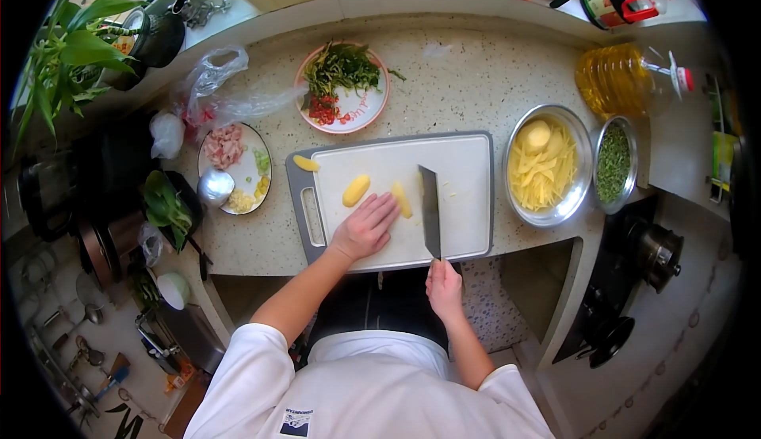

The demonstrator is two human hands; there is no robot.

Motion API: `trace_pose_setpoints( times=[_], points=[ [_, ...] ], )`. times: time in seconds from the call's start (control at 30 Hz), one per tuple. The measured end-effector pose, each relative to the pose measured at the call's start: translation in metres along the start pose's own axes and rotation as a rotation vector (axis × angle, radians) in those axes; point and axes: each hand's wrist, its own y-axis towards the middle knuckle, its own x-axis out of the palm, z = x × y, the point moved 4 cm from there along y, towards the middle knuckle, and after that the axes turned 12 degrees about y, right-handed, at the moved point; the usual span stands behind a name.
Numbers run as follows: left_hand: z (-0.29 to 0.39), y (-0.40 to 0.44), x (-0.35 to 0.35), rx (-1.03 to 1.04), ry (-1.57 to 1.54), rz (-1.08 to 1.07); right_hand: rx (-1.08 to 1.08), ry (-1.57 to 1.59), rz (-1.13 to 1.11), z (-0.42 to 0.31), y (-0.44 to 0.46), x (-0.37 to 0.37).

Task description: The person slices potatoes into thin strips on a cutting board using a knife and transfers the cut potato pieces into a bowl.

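Observation:
My right hand grips the handle of a kitchen cleaver, its dark blade standing on edge over the white cutting board with the grey rim. My left hand lies flat on the board with the fingers stretched out, holding nothing. Its fingertips reach the edge of some pale yellow potato slices; whether they press on them I cannot tell. Just beyond that hand rests a peeled potato piece. Another potato slice sits at the board's upper left corner. A few small scraps lie right of the blade.
To the right stand a steel bowl of potato strips, a smaller bowl of chopped greens and an oil jug. A plate with greens and chopped red pepper is behind the board. Left are a plate of meat and plastic bags.

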Motion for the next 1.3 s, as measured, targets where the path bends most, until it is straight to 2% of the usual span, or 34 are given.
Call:
trace_pose_setpoints(
  times=[0.03, 0.13, 0.23, 0.33, 0.43, 0.53, 1.3],
  points=[
    [-0.001, 0.0, 0.0, -0.008, -0.005, 0.008, 0.077, 0.134, 0.003, 0.005, -0.001, 0.001],
    [0.0, -0.001, 0.0, -0.018, -0.009, 0.018, -0.186, -0.058, -0.009, -0.005, -0.006, -0.006],
    [0.001, -0.001, 0.0, -0.001, -0.003, 0.02, -0.311, -0.3, -0.038, -0.002, -0.011, -0.012],
    [-0.001, -0.001, -0.001, -0.005, -0.007, 0.02, -0.334, -0.322, -0.05, -0.01, -0.015, -0.012],
    [0.0, 0.0, 0.0, -0.002, -0.009, 0.017, -0.337, -0.336, -0.064, -0.015, -0.017, -0.011],
    [0.0, -0.001, 0.0, -0.003, -0.007, 0.016, -0.251, -0.306, -0.089, -0.018, -0.018, -0.011],
    [-0.001, -0.001, 0.002, -0.014, -0.014, 0.001, -0.259, -0.527, 0.014, -0.03, -0.026, -0.002]
  ],
)
